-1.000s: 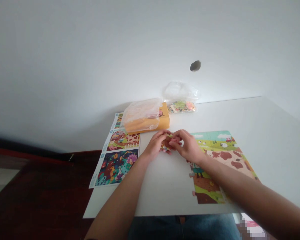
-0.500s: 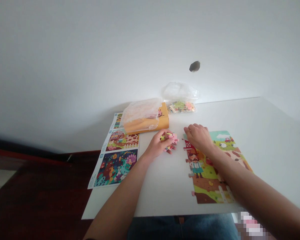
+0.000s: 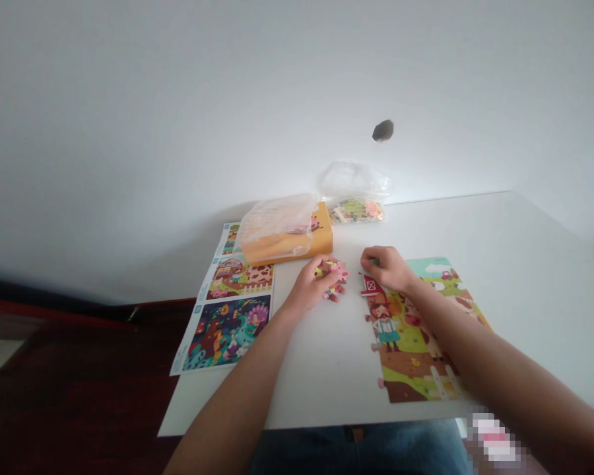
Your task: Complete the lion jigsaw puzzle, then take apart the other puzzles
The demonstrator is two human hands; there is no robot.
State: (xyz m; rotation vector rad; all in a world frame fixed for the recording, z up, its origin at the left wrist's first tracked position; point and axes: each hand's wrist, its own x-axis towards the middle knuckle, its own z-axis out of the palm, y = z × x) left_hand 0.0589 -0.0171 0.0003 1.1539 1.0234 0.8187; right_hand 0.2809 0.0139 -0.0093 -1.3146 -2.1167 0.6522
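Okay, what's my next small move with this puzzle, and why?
If your right hand is empty, which I can't tell, probably take one of the loose pieces in your left hand, since the puzzle shows unjoined tabs along its left edge.

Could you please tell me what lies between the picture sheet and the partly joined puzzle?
In the head view, the left hand holding puzzle pieces, its forearm, and white tabletop lie between the picture sheet and the puzzle.
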